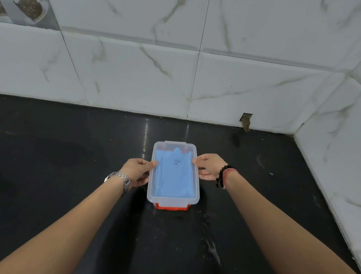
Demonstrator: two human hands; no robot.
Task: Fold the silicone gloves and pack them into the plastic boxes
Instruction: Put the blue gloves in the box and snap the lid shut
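A clear plastic box (172, 198) with its lid on sits in the middle of the black counter. Folded blue silicone gloves (173, 175) show through the lid. An orange-red edge (172, 207) peeks out under the box's near end. My left hand (138, 170) grips the box's left side, thumb on the lid rim. My right hand (208, 166) grips the right side the same way. A metal watch is on my left wrist and dark beads on my right.
The black counter (63, 170) meets a white marble-tiled wall (181, 71) at the back and another on the right (347, 162). A chipped hole (245, 119) marks the wall base. Light smears lie on the counter near my right forearm.
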